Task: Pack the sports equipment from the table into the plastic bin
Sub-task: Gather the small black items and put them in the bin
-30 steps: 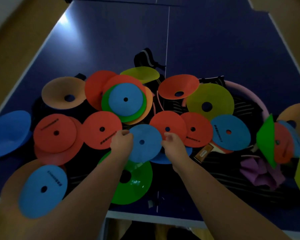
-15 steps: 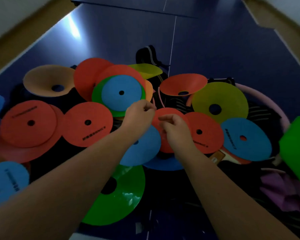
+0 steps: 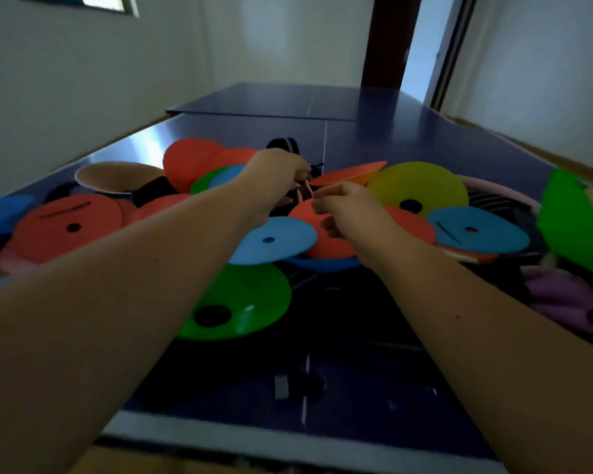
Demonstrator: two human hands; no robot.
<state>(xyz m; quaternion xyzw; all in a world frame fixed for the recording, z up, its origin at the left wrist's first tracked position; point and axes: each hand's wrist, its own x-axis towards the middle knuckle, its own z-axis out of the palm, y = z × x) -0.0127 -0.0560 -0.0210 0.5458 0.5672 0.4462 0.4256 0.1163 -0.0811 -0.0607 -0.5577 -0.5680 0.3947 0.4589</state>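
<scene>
Several flat marker discs lie piled on a blue table tennis table (image 3: 391, 138): a blue disc (image 3: 273, 239), a green disc (image 3: 240, 302), a red disc (image 3: 69, 224), a yellow disc (image 3: 418, 189), and a tilted orange disc (image 3: 348, 174). My left hand (image 3: 278, 172) is over the pile's middle, its fingers curled at a thin pink cord (image 3: 303, 191). My right hand (image 3: 346, 210) is just right of it, fingertips pinched together near the same cord; what it holds is blurred. No plastic bin is in view.
A tan cone (image 3: 117, 176) sits far left. At the right are a second blue disc (image 3: 476, 230), an upright green disc (image 3: 572, 220), a pink hoop (image 3: 504, 191) and purple fabric (image 3: 569, 299). Dark mesh fabric (image 3: 339, 319) lies under the pile, by the table's near edge (image 3: 288, 436).
Both hands left the blue disc's edges and moved farther in, to the pink cord in the pile's middle. The camera tilted up, bringing the walls and doorway into view.
</scene>
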